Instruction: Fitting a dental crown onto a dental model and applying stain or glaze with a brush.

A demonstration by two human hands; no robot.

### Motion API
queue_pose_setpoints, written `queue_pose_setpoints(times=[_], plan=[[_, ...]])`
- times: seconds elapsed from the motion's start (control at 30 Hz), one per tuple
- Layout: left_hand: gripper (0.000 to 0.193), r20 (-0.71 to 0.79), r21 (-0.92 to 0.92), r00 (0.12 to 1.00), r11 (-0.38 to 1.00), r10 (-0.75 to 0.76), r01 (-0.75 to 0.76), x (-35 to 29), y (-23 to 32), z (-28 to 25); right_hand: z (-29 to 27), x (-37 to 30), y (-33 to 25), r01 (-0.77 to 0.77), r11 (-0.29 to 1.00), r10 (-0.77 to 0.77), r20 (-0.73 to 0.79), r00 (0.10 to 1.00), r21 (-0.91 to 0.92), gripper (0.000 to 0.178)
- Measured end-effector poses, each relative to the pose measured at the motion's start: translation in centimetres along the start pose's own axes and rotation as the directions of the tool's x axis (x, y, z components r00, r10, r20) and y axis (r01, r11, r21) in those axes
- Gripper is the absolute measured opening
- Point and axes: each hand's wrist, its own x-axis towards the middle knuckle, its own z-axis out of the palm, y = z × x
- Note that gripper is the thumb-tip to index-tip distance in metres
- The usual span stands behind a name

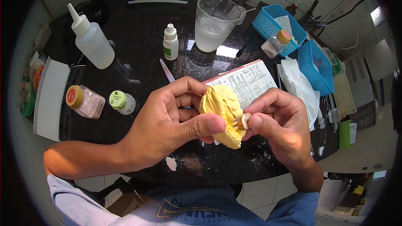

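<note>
My left hand (161,123) is wrapped around a yellow dental cast (217,100), its thumb pressed on the near side and its fingers behind. A row of moulded teeth faces up and to the right on the cast. Between the thumb and fingers of my right hand (282,125) is a small tooth-coloured dental piece (243,119), pinched at the cast's right side. It touches or nearly touches the cast near a gap in the tooth row; the exact fit cannot be made out. Both hands are raised above the black countertop (142,132).
Around the hands stand a nozzle bottle (96,48), a dropper bottle (170,46), a jar of pinkish powder (91,104) and a green-lidded jar (123,104). Behind are a cloudy glass jug (213,29) and blue baskets (261,19). A spatula (166,70) lies beside a printed pad (251,79).
</note>
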Motion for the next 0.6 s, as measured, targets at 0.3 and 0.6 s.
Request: queue_pose_setpoints(times=[0.3, 0.6], plan=[[0.056, 0.000, -0.001, 1.000, 1.000, -0.016, 0.016, -0.08, 0.07, -0.12, 0.22, -0.01, -0.12, 0.025, 1.000, -0.025, 0.007, 1.000, -0.013, 0.016], [0.057, 0.007, 0.003, 1.000, 1.000, -0.025, 0.025, 0.05, 0.15, 0.03, 0.12, -0.04, -0.06, 0.032, 0.999, -0.032, 0.015, 0.999, -0.013, 0.015]])
